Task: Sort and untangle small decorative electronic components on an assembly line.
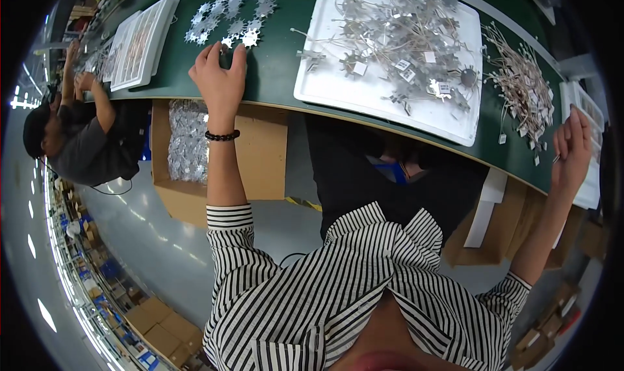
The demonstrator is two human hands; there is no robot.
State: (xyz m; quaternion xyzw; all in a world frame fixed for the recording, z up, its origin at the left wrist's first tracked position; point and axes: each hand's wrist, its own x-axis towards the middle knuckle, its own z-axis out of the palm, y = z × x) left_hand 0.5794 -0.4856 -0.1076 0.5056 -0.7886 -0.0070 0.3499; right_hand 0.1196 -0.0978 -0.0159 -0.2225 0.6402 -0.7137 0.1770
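My left hand (220, 78) is at the near edge of a group of silver star-shaped metal plates (235, 8) on the green table. Its thumb and fingers are apart, with the fingertips beside the nearest plates. At the right, my right hand (572, 151) is raised near a pile of thin wire leads (522, 88) with small white tags. Its fingers are loosely stretched, and a tiny light spot beside the thumb is too small to name. Between the hands, a white tray (383, 119) holds a heap of star-shaped plates with wires attached (403, 52).
White compartment trays stand at the left (160, 39) and right (590, 182) of the green table (273, 85). Below the table edge is a cardboard box (260, 150) with bagged silver parts (187, 143). More cardboard (504, 221) sits below right. Another person (88, 140) works at the far left.
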